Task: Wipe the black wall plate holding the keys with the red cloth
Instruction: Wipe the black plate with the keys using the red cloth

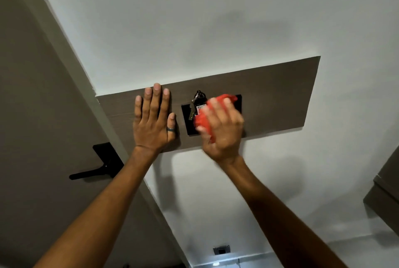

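The black wall plate (pixel 187 120) is set in a brown wooden panel (pixel 278 95) on the white wall. A bunch of keys (pixel 195 103) with a tag hangs from its top. My right hand (pixel 222 125) presses a bunched red cloth (pixel 204 122) against the plate and covers most of it; the hand is blurred. My left hand (pixel 154 120) lies flat on the panel just left of the plate, fingers spread, a dark ring on the thumb.
A brown door (pixel 43 95) with a black lever handle (pixel 97 166) stands to the left. A small wall socket (pixel 221 250) sits low on the wall. A brown cabinet edge (pixel 386 192) shows at the right.
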Action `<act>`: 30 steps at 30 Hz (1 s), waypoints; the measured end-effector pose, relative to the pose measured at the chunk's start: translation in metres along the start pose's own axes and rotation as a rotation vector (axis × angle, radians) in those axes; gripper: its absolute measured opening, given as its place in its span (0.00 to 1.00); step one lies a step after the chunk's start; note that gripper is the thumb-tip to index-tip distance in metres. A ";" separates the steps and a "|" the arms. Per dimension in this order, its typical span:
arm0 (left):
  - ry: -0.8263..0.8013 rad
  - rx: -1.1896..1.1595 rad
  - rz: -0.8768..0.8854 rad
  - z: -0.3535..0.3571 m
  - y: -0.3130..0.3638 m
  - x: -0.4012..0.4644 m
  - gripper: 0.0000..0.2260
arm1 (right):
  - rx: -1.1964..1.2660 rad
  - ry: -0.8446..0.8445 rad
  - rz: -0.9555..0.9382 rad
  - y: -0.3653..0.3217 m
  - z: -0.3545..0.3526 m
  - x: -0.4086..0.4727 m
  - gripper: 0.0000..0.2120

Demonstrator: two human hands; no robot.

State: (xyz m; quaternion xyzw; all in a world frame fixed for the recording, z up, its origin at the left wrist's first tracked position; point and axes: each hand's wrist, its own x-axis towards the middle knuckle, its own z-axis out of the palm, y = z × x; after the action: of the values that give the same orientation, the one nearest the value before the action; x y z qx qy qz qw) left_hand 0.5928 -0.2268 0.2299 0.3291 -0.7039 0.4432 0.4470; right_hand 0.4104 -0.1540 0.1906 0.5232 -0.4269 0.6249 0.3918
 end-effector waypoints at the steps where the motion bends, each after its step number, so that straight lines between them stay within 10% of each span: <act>1: -0.001 -0.005 0.001 -0.001 -0.001 0.001 0.28 | -0.068 -0.046 -0.122 -0.002 0.004 -0.004 0.22; 7: -0.022 -0.020 -0.016 0.000 0.000 -0.001 0.28 | -0.156 0.019 0.065 -0.014 0.034 -0.036 0.22; 11: -0.030 -0.032 -0.023 -0.001 0.001 -0.002 0.28 | -0.215 -0.038 -0.251 0.001 0.034 -0.040 0.23; 15: -0.035 -0.005 -0.025 -0.001 -0.001 -0.001 0.28 | -0.196 0.012 0.035 -0.019 0.037 -0.043 0.21; 19: -0.042 -0.008 -0.031 0.000 0.000 -0.003 0.27 | -0.151 -0.045 -0.206 0.003 0.032 -0.040 0.20; 23: -0.034 -0.022 -0.032 -0.001 0.001 -0.002 0.27 | -0.178 0.032 0.106 -0.026 0.041 -0.045 0.21; 27: -0.032 -0.030 -0.025 0.003 0.000 -0.004 0.29 | -0.170 -0.008 -0.294 0.009 0.033 -0.035 0.20; 30: -0.016 -0.014 -0.012 0.005 -0.002 -0.006 0.29 | -0.164 0.040 0.027 -0.005 0.034 -0.041 0.20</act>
State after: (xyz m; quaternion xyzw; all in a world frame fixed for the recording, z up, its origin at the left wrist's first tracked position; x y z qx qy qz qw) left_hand 0.5950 -0.2314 0.2239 0.3335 -0.7087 0.4329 0.4463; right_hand 0.4316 -0.1863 0.1540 0.4708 -0.4758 0.6034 0.4335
